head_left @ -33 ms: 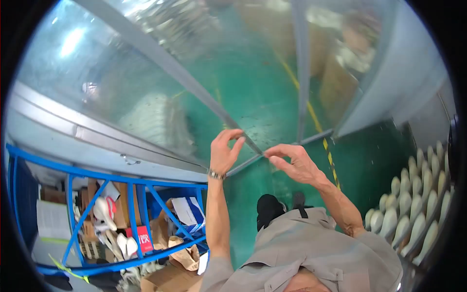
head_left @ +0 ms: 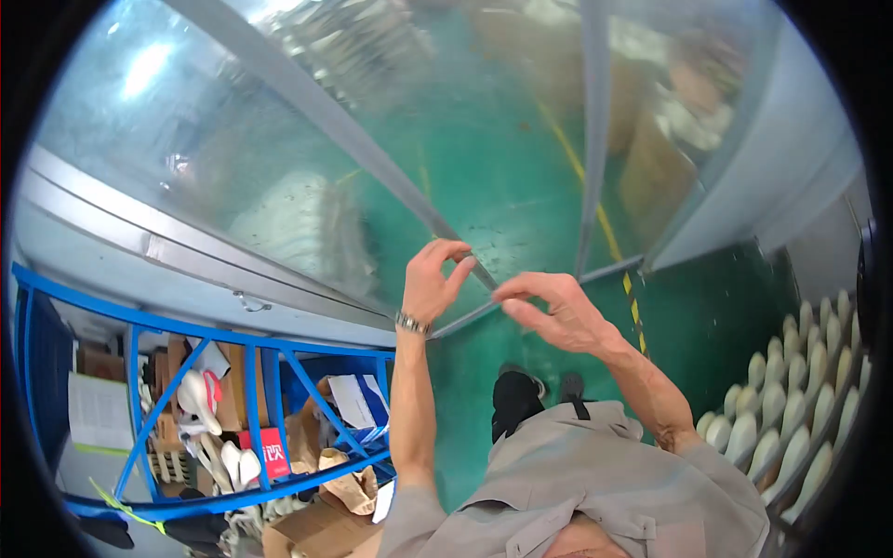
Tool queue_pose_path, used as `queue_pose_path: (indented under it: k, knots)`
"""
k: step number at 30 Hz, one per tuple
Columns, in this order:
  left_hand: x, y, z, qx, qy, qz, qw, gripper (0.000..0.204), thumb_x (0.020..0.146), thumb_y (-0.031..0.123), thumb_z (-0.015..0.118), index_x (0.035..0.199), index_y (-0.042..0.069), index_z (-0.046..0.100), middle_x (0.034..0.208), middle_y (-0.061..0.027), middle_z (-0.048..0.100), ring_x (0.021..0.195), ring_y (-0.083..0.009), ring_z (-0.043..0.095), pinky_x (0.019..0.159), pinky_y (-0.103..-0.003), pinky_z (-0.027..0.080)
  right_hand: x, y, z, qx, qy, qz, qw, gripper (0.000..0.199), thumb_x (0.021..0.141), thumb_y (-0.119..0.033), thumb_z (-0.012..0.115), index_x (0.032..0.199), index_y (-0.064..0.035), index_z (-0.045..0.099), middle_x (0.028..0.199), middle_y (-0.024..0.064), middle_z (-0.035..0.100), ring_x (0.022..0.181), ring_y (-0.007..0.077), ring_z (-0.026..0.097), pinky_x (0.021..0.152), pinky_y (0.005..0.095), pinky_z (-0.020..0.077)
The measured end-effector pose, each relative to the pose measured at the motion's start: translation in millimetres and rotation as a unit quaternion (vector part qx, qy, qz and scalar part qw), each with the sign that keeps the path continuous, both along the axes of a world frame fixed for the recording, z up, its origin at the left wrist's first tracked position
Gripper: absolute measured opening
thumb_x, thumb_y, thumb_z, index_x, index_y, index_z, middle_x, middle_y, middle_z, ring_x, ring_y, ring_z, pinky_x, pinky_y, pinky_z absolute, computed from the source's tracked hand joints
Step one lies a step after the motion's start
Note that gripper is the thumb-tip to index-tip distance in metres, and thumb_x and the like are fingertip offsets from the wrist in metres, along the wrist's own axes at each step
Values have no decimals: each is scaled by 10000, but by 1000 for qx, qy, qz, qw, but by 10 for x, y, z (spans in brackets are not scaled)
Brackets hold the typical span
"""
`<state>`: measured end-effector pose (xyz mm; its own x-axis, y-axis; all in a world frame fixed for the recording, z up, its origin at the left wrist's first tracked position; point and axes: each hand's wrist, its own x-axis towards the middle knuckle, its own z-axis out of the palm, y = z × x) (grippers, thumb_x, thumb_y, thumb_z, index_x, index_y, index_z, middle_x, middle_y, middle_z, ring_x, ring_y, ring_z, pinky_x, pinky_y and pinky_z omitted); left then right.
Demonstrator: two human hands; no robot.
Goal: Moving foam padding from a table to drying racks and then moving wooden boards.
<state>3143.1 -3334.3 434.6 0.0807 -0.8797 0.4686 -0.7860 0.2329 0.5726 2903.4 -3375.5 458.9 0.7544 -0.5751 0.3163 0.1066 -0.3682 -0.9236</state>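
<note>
A grey metal bar [head_left: 358, 144] runs down the see-through door panel [head_left: 484, 121] before me. My left hand [head_left: 434, 284], with a metal-banded watch [head_left: 412, 323] at the wrist, has its fingers curled at the bar near its lower end. Just right of it and slightly lower, my right hand [head_left: 558, 312] meets the bar's end with bent fingertips, the thumb beneath them. Fingertip contact is small and partly hidden.
A blue metal rack [head_left: 251, 344] holding boxes, papers and white shapes stands at the left. Rows of pale, rounded shoe-last-like forms [head_left: 795, 409] fill the right side. A second grey bar [head_left: 595, 130] and a yellow-black floor strip [head_left: 635, 312] lie beyond my right hand.
My right hand has moved slightly left along with the bar's lower end. The left hand stays almost in place, and the view has shifted a little.
</note>
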Motion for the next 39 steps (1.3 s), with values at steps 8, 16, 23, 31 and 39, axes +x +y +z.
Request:
queue_pose_path:
  k: [8,16,23,31,39]
  knots:
    - [1463,-1378,-123,144,-186,-18,972,255,774,315,732,787,71,659,740,-86,639,697,-270,634,640,-372,506,2674,-1650,600,-326,-53,86,940,173,849,-223,639,799,-59,663,777,90,656,762,276,629,630,402,490]
    - [3476,-1712,-256,36,-314,213,924,292,718,315,760,903,111,663,960,-41,643,997,-234,605,719,-377,531,3125,-3598,340,-572,32,-225,788,82,815,-154,656,781,-81,641,785,50,658,890,220,630,706,366,521]
    - [4595,-1324,-98,125,-365,383,839,302,736,231,747,988,89,659,1069,-69,625,1130,-269,537,895,-426,451,3249,-4229,656,-593,87,-324,732,83,790,-105,696,856,-90,648,874,16,666,915,212,612,788,355,492]
    - [5243,-1409,-276,245,-420,526,697,363,747,247,732,1041,56,638,1069,-107,610,1166,-291,489,1161,-474,210,3583,-5054,791,-625,129,-446,628,117,808,-74,696,921,-85,671,943,8,686,934,211,617,833,336,463]
    - [5852,-969,-975,378,-401,677,488,430,863,485,589,890,62,659,922,-122,659,875,-272,617,900,-421,410,4046,-6560,156,-490,231,-459,704,66,814,-66,669,878,-55,656,875,91,658,879,279,616,818,370,448]
